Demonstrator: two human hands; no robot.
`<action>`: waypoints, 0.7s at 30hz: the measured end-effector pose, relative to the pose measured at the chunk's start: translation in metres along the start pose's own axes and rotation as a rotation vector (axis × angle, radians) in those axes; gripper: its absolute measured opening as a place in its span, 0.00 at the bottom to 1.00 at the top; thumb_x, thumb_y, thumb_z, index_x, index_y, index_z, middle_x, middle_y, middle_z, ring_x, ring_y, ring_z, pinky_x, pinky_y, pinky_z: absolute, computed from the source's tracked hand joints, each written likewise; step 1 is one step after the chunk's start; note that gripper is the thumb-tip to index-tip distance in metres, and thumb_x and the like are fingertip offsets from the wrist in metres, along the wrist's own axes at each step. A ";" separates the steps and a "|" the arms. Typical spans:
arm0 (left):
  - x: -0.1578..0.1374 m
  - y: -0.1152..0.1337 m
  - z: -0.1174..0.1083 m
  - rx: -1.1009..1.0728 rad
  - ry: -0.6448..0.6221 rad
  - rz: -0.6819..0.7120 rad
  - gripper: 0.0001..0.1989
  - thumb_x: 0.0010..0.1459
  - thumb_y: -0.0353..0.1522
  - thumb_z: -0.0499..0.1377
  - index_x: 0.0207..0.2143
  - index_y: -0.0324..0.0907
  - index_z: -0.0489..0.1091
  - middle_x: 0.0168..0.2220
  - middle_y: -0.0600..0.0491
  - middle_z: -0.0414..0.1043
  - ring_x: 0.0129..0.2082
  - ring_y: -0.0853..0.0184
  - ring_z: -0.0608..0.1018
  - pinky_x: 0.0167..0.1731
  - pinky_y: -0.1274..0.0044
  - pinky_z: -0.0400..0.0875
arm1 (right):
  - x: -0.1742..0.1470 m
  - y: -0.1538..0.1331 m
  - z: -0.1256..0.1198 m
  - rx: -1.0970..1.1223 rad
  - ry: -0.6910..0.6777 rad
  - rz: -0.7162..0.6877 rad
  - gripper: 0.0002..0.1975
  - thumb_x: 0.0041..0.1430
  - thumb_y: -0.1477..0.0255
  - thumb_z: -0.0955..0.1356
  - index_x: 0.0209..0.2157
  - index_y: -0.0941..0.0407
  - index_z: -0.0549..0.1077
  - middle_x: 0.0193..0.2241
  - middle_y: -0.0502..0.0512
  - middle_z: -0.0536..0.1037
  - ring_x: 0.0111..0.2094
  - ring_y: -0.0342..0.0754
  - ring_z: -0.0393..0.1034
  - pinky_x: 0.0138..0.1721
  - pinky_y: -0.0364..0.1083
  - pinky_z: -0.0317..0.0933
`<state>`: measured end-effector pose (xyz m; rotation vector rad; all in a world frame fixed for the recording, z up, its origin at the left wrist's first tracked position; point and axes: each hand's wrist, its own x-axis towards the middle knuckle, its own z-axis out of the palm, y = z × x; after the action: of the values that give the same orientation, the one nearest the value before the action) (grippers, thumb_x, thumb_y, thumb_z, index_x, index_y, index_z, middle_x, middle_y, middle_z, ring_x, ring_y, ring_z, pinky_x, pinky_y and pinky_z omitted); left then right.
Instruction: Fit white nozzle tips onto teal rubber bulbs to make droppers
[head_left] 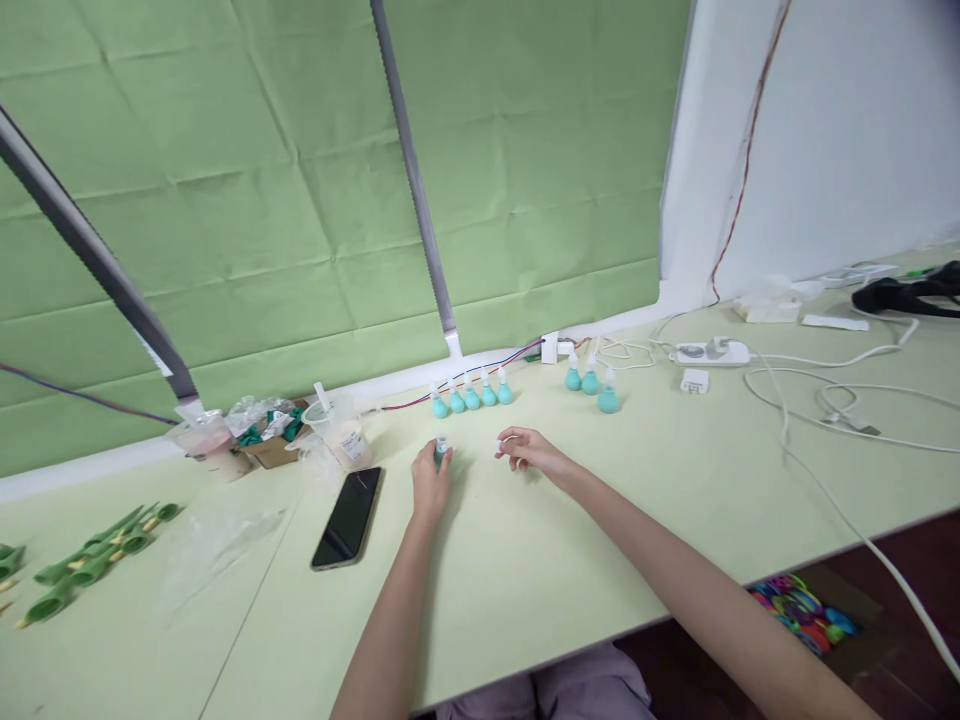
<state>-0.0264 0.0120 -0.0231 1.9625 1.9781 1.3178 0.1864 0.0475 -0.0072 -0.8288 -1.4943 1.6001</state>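
My left hand (430,482) is closed around a small teal bottle (441,447), whose pale neck points up between the fingers. To its right, my right hand (529,452) pinches a small white cap (499,449) at its fingertips, apart from the bottle. Behind the hands, a row of several teal bottles with white tops (472,396) stands upright on the table. Farther right stands a group of 3 similar teal bottles (591,381).
A black phone (348,519) lies left of my left hand. Behind it are a drink cup (341,435) and a cardboard box (274,450). Green curled pieces (90,568) lie far left. White cables and a power strip (712,353) spread over the right side.
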 end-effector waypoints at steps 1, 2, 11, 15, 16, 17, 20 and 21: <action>-0.002 0.005 0.000 -0.055 -0.031 0.034 0.17 0.58 0.39 0.46 0.43 0.38 0.65 0.39 0.46 0.71 0.40 0.63 0.72 0.42 0.71 0.63 | 0.000 0.000 0.001 -0.031 0.008 -0.020 0.18 0.43 0.59 0.71 0.32 0.58 0.68 0.28 0.54 0.76 0.17 0.36 0.62 0.15 0.36 0.49; -0.004 0.012 0.001 -0.096 -0.060 0.062 0.17 0.59 0.39 0.45 0.44 0.39 0.64 0.38 0.48 0.70 0.38 0.65 0.72 0.40 0.73 0.63 | 0.000 -0.001 0.002 -0.053 0.027 -0.044 0.18 0.44 0.59 0.70 0.32 0.58 0.69 0.27 0.53 0.76 0.16 0.36 0.61 0.15 0.37 0.48; -0.021 0.044 0.008 -0.079 -0.246 0.152 0.16 0.58 0.40 0.48 0.46 0.42 0.55 0.30 0.54 0.68 0.29 0.67 0.70 0.34 0.74 0.63 | 0.004 -0.004 0.003 -0.144 0.222 -0.253 0.14 0.39 0.69 0.71 0.32 0.56 0.74 0.29 0.51 0.76 0.26 0.42 0.68 0.27 0.41 0.61; -0.020 0.043 0.010 -0.077 -0.234 0.182 0.12 0.57 0.40 0.48 0.40 0.42 0.58 0.37 0.50 0.68 0.36 0.65 0.71 0.37 0.72 0.63 | 0.004 0.000 0.004 -0.169 0.209 -0.315 0.14 0.39 0.70 0.72 0.33 0.56 0.76 0.34 0.54 0.77 0.35 0.45 0.70 0.36 0.44 0.63; -0.019 0.043 0.010 -0.078 -0.234 0.194 0.11 0.57 0.39 0.48 0.39 0.42 0.58 0.36 0.50 0.68 0.36 0.65 0.71 0.37 0.72 0.63 | 0.004 0.000 0.004 -0.167 0.202 -0.306 0.15 0.40 0.69 0.71 0.34 0.55 0.76 0.34 0.54 0.77 0.35 0.46 0.70 0.35 0.44 0.64; -0.019 0.043 0.010 -0.076 -0.234 0.202 0.11 0.57 0.39 0.48 0.38 0.42 0.59 0.35 0.51 0.68 0.35 0.66 0.71 0.36 0.73 0.63 | 0.003 0.000 0.004 -0.157 0.195 -0.289 0.15 0.42 0.68 0.71 0.35 0.55 0.76 0.34 0.54 0.77 0.35 0.46 0.71 0.33 0.43 0.65; -0.019 0.046 0.008 -0.061 -0.250 0.221 0.10 0.58 0.39 0.47 0.37 0.43 0.60 0.32 0.53 0.68 0.32 0.67 0.70 0.34 0.74 0.63 | 0.001 -0.001 0.005 -0.088 0.173 -0.260 0.16 0.45 0.64 0.69 0.36 0.55 0.75 0.36 0.55 0.77 0.35 0.46 0.71 0.29 0.42 0.66; -0.019 0.047 0.007 -0.055 -0.255 0.223 0.10 0.58 0.39 0.46 0.36 0.43 0.60 0.31 0.54 0.68 0.31 0.67 0.70 0.34 0.74 0.62 | 0.001 -0.002 0.005 -0.063 0.168 -0.262 0.15 0.45 0.63 0.69 0.36 0.56 0.76 0.36 0.55 0.77 0.35 0.46 0.71 0.30 0.42 0.66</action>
<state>0.0181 -0.0087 -0.0099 2.2474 1.6327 1.0801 0.1818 0.0459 -0.0050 -0.7480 -1.4713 1.2662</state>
